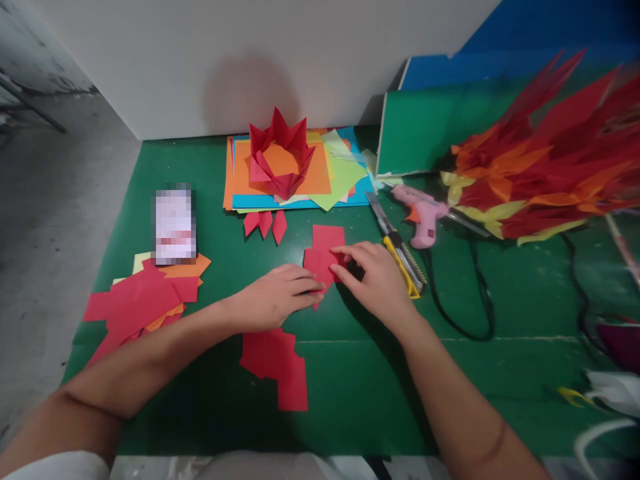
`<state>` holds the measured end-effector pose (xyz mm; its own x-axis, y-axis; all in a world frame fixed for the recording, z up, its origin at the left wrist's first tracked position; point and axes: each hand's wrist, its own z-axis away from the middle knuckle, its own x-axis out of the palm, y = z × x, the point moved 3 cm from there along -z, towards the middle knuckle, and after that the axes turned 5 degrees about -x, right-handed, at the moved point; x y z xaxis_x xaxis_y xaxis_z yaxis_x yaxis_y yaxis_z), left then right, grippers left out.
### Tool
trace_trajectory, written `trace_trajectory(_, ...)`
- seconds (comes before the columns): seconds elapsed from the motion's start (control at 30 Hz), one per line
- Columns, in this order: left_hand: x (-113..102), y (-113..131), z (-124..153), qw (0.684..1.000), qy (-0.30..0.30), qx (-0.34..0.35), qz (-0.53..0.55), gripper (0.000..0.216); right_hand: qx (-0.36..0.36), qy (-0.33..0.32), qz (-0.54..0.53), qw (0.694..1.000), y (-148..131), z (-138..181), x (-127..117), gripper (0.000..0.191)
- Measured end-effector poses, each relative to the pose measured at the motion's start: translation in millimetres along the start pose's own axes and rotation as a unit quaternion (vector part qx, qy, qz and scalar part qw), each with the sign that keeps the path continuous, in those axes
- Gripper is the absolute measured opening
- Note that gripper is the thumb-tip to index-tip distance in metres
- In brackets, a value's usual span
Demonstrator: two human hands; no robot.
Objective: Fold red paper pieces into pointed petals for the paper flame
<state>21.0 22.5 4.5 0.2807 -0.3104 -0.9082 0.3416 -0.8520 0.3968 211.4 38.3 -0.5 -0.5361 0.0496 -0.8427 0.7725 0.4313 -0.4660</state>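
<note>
A red paper cutout (324, 243) with squared tabs lies on the green table between my two hands. My left hand (283, 293) has its fingers closed on the paper's lower left part. At the right edge, my right hand (373, 277) holds the same piece with thumb and forefinger, the other fingers curled. Nearer my body, below my left hand, lies a second red paper cutout (285, 363). Beyond the hands a folded red paper ring (285, 183) with pointed tips sits on a stack of coloured paper (240, 173). Small red paper diamonds (279, 228) lie just in front of it.
A yellow utility knife (400, 257) and a pink glue gun (425, 213) with a black cord lie right of my right hand. Red and orange paper flowers (530, 167) fill the right back. At left, a phone (175, 227) overlaps red and orange paper cutouts (145, 300).
</note>
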Motion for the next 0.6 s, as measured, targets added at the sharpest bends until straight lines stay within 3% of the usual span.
trace_trajectory(0.13,1,1,0,1.0,-0.01,-0.002,-0.023,0.041,-0.005,0.003,0.002,1.0,-4,-1,1,0.011)
trace_trajectory(0.3,1,4,-1,0.999,-0.011,0.003,-0.035,0.032,0.017,0.004,-0.077,0.997,-11,-1,3,0.004)
trace_trajectory(0.47,4,3,0,1.0,-0.003,-0.005,-0.031,0.042,0.069,0.035,-0.122,0.99,-12,2,3,0.008)
trace_trajectory(0.6,6,2,0,1.0,0.007,-0.014,-0.021,0.047,0.06,0.063,-0.084,0.993,-16,3,4,0.012)
